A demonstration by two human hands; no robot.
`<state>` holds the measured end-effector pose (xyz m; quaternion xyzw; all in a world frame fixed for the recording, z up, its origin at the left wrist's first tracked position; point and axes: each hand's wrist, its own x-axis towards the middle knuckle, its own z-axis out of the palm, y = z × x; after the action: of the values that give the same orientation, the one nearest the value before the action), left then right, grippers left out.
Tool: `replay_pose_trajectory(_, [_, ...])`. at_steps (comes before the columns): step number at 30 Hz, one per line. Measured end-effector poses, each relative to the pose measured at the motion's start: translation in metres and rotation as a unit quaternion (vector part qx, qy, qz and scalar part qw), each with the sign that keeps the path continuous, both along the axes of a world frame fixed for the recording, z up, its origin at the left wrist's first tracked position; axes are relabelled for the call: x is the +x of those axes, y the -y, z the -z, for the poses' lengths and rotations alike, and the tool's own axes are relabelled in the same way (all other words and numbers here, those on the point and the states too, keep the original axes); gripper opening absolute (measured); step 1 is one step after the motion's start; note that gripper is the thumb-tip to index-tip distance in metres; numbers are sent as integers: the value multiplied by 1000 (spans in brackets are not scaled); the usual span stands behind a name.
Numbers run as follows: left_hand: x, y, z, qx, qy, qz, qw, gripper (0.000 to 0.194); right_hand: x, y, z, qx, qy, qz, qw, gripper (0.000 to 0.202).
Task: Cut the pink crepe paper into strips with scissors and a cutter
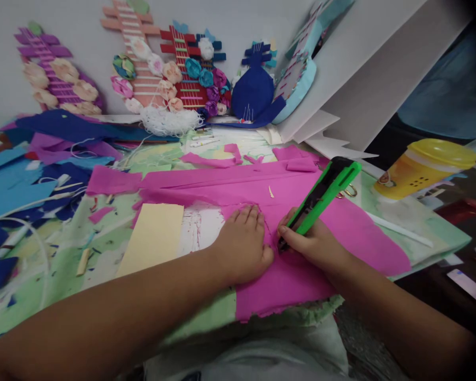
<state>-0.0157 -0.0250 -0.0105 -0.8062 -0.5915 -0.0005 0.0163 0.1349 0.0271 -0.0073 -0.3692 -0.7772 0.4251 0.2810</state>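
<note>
My left hand (244, 243) lies flat, palm down, on the pink sheet (365, 233), its fingers stretched out away from me. To its right, my right hand (311, 241) is closed round a green and black cutter (321, 196). The cutter leans up to the right, and its lower tip is at the pink sheet just beside my left hand. A white piece with pink marks (200, 227) shows left of my left hand, beside a pale yellow card (153, 238).
Decorated guitar-like crafts (188, 79) stand along the back wall. Blue and purple scraps (63, 132) are piled at the left with a white cord. A yellow lidded cup (424, 166) stands at the right, near metal rings (347, 191) and a white strip (400, 229).
</note>
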Motion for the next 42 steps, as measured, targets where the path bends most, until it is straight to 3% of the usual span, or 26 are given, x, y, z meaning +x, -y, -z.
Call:
replay_pose_trajectory(8, [-2,0,0,8,6,9,1000,61,-4,8,4,78,40,-45,995,11])
replay_pose_trajectory(19, [0,0,-1,1,3,2,1000,62,1,-3,4,-46,-20,-7,999,23])
replay_pose_trajectory(29, [-1,0,0,12,13,10,1000,61,-8,0,2,53,61,-21,996,12])
replay_pose_trajectory(37, [0,0,-1,9,8,6,1000,61,2,-2,3,-64,-26,-16,997,24])
replay_pose_trajectory(42, [0,0,1,18,8,6,1000,61,2,-2,3,-56,-23,-35,998,23])
